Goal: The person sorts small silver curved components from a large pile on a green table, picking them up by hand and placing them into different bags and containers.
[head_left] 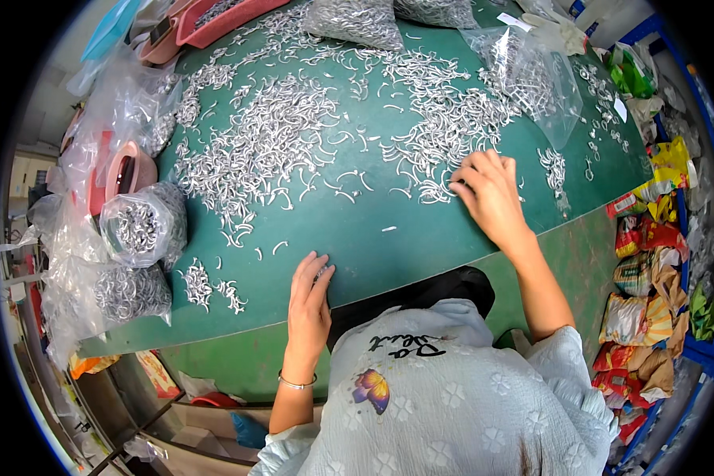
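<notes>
My right hand (490,194) reaches to the near edge of the right-hand pile of small curved silver metal pieces (452,127), its fingers curled down among them. Whether a piece is between the fingertips is hidden. My left hand (309,300) rests at the table's near edge with its fingers bent in and the thumb close to them. A small glint shows by those fingertips, too small to name. A wider pile of the same curved pieces (266,135) spreads over the green table (373,238) to the left. One short piece (389,229) lies alone between my hands.
At the left stand a clear tub of pieces (139,226), a filled plastic bag (135,292) and a pink container (135,168). Two little heaps (197,284) lie near them. A red tray (214,22) and more filled bags (353,24) line the back. Packages (627,317) fill shelving at right.
</notes>
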Motion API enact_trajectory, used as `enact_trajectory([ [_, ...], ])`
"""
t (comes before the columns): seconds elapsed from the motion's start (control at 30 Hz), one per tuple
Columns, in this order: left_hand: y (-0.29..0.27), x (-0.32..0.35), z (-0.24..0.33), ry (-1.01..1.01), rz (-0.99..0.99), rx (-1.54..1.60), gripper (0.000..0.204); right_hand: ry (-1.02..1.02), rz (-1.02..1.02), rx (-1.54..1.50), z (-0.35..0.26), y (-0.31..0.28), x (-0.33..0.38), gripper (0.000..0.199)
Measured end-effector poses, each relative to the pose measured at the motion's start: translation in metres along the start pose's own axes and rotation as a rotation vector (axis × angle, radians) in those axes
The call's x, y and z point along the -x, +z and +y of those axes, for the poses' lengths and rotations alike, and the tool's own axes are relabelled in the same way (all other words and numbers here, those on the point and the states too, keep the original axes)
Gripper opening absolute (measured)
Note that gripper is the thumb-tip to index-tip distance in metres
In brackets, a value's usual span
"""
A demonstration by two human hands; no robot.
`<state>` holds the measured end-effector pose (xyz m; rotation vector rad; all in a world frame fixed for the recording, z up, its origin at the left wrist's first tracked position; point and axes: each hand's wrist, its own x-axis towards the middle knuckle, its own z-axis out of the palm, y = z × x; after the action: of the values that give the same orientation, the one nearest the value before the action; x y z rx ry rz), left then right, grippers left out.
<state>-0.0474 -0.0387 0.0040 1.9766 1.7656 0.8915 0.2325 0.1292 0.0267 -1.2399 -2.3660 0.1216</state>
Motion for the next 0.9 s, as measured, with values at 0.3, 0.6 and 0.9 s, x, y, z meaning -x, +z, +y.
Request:
enact_trajectory([
  [0.3,0.003,-0.002,0.004,-0.029,0.049,-0.013,0.03,0.086,-0.055,0.012,-0.002,0.014,-0.002,0.005],
  [0.6,0.008,-0.001,0.003,-0.026,0.085,-0.017,0.025,0.411,0.285,0.232,0.068,-0.036,0.042,0.006],
  [0.9,0.009,-0.005,0.003,-0.024,0.102,-0.06,0.025,0.205,0.059,-0.092,0.021,0.007,-0.005,0.068],
])
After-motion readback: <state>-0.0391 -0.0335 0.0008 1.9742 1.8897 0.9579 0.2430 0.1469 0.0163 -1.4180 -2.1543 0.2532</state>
